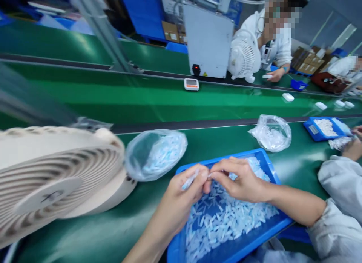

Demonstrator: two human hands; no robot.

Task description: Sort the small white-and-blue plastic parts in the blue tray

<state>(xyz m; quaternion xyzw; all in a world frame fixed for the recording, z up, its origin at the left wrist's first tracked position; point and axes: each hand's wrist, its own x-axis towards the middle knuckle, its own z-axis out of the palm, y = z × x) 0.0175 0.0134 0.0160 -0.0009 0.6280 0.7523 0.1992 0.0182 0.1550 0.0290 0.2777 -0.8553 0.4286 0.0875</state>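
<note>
My left hand (190,187) is closed around a small pale blue-and-white strip (190,181), which shows between thumb and fingers. Right beside it, my right hand (240,180) pinches at the tip of the left fingers; a tiny whitish bit shows there, too small to name. Both hands are above a blue tray (175,233) that holds many small pale blue and white strips (226,225). To the left of the tray lies an open clear plastic bag (135,161) with more of these strips inside.
A large beige fan (56,180) stands at the left. Behind the tray lies a clear bag of white pieces (273,133). A co-worker's arm (339,176) reaches in at right near a small blue bin (312,130). White devices (191,84) sit on the green conveyor (141,100).
</note>
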